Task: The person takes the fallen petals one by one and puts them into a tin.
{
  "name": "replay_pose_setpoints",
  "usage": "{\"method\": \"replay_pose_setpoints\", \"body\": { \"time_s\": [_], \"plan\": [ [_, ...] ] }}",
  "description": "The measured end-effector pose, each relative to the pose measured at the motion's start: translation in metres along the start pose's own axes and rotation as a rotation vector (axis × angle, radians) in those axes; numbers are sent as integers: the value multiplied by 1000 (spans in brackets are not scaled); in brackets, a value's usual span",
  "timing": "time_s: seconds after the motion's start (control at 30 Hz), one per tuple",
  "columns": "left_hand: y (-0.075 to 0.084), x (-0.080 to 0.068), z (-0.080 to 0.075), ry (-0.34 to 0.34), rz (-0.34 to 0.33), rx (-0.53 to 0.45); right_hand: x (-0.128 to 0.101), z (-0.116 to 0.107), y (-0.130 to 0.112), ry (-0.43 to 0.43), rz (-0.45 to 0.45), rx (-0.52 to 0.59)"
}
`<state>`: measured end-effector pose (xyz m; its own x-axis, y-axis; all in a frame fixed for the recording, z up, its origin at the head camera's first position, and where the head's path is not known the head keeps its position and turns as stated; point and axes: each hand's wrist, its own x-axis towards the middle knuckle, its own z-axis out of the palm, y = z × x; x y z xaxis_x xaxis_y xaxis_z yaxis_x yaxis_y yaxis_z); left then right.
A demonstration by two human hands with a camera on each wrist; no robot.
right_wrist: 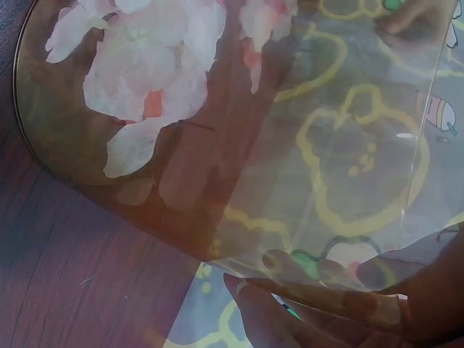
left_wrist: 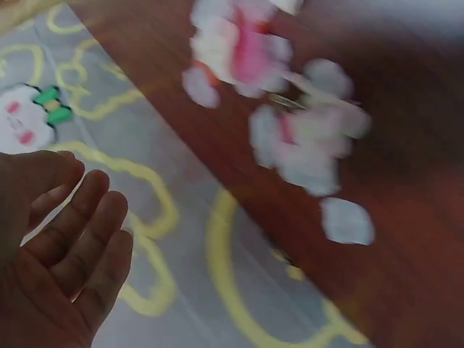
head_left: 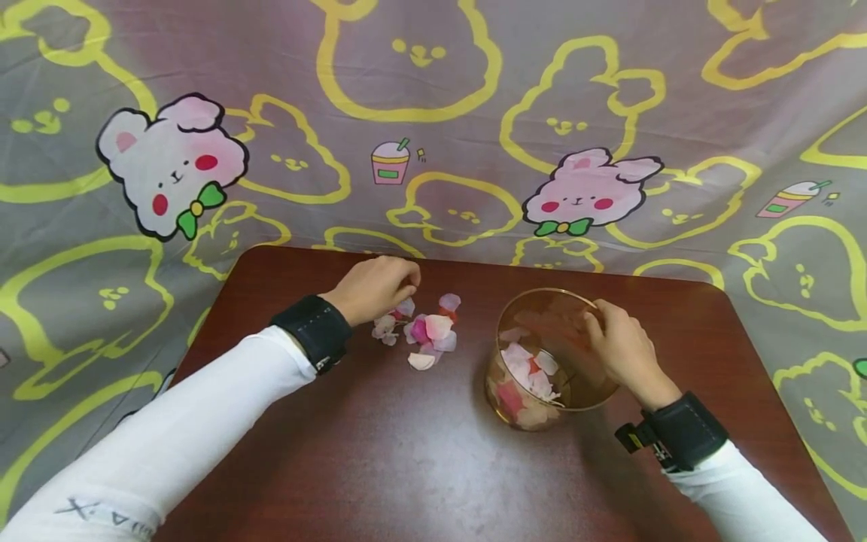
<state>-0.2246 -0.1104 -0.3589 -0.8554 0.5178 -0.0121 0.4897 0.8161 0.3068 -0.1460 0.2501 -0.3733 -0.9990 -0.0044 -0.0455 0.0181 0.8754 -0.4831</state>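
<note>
The left hand (head_left: 375, 286) is held relaxed and empty over loose petals (head_left: 423, 331) on the table (head_left: 379, 452). The tilted bowl (head_left: 542, 354) is gripped by the right hand (head_left: 623, 350); petals inside are shown close by the right wrist view.

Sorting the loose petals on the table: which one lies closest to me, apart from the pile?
The pale cream petal at the pile's near edge, nearer you than the pink and lilac ones, right of the left hand.
</note>
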Motion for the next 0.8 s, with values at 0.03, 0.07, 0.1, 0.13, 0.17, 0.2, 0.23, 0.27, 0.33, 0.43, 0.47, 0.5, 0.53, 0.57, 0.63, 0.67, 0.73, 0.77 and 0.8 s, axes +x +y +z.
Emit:
{"method": "replay_pose_setpoints", "body": {
  "time_s": [0.03, 0.07, 0.1, 0.13, 0.17, 0.2, 0.23, 0.27, 0.33, 0.43, 0.47, 0.5, 0.53, 0.57, 0.63, 0.67, 0.73, 0.77, 0.8],
  "plan": [
    [-6, -2, 2, 2, -16, -3, 0, 0, 0, -1, 1, -1],
    [-12, -4, 5, 5, -32, -3, 0, 0, 0, -2, 2, -2],
    [-18, -5, 8, 5, -48, -1, 1, 0, 1, -2, 1, -3],
    [-24, -6, 11, 10, -60, 3, 1, -1, 1, -1, 1, -4],
    [-28, -6, 13, 12, -72, 7, 1, -1, 1, 0, 1, -4],
    [-32, -7, 16, 15, -83, 14, 1, -1, 1, 0, 0, -3],
    [-36, -7, 18, 17, -94, 22, 1, -1, 1, -1, -1, -3],
    [-40, -8, 20, 16, -105, 34, 1, -2, 1, -2, 0, -2],
    [-46, -8, 25, 11, -126, 56, 2, -2, 1, -4, 1, 1],
    [-52, -8, 32, -14, -166, 68, 2, -2, 1, -7, 1, 5],
    [-54, -7, 34, -23, -182, 65, 2, -2, 1, -7, 0, 5],
    [-55, -7, 37, -29, -195, 62, 2, -3, 1, -6, -3, 8],
    [-56, -7, 39, -35, -209, 54, 3, -3, 1, -5, -4, 9],
    [-57, -6, 41, -39, -221, 47, 3, -3, 1, -4, -7, 8],
    [-59, -6, 45, -46, -244, 40, 3, -2, 1, -2, -11, 5],
    [-60, -6, 47, -49, -252, 44, 3, -2, 1, -1, -12, 3],
    [-63, -7, 51, -51, -262, 56, 3, -2, 2, 3, -15, -4],
    [-65, -8, 54, -55, -265, 65, 3, -1, 2, 4, -17, -6],
    [-67, -10, 56, -59, -264, 73, 4, -1, 2, 4, -18, -5]
  ]
}}
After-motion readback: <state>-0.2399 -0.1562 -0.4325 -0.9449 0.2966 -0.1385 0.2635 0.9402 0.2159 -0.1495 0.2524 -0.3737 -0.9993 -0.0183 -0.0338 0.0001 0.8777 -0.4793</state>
